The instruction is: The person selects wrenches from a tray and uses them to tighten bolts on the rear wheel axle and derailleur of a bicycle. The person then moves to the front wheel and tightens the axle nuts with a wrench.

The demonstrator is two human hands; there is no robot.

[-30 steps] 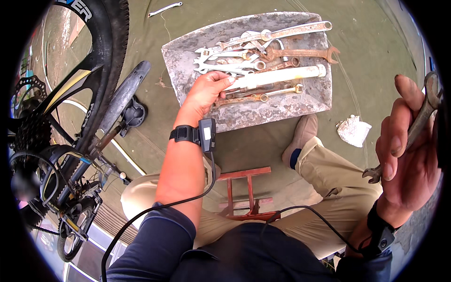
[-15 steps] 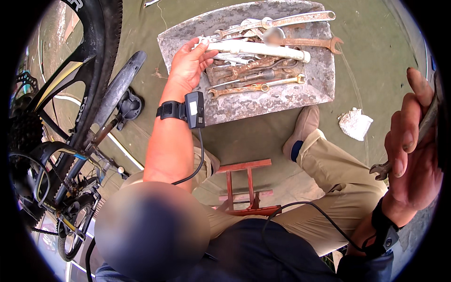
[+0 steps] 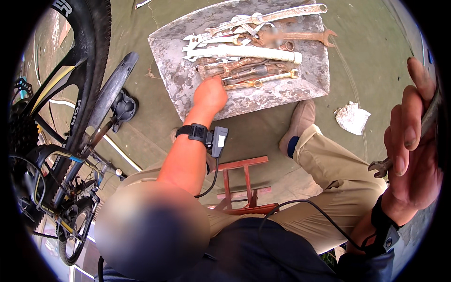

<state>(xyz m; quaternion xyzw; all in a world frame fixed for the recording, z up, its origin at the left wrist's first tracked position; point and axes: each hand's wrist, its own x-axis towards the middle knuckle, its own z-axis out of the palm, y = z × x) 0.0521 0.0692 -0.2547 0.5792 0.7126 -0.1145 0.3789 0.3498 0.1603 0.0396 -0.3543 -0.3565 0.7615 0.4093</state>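
My left hand [image 3: 210, 97] is over the near left part of a worn metal tray [image 3: 181, 87]. Its fingers are curled down among the tools, beside the left end of a yellowish combination wrench [image 3: 257, 83]; what they hold, if anything, is hidden. Farther back lies a tool with a long white handle [image 3: 249, 52]. A rusty open-end wrench [image 3: 307, 36] and a long combination wrench [image 3: 291, 13] lie near the far edge. At the far right, my right hand [image 3: 408, 136] is raised, closed around a wrench whose small open jaw [image 3: 379, 168] sticks out below the fingers.
A black bicycle [image 3: 75, 108] stands along the left side. Between my legs is a red metal frame [image 3: 244, 183]. A crumpled white lump [image 3: 352, 118] lies on the green ground sheet [image 3: 347, 75] to the right of the tray. A cable [image 3: 319, 207] runs from my right wrist.
My left hand has left the end of the white-handled tool and moved nearer, down to the tools at the tray's near side. My right hand keeps its wrench, almost unmoved.
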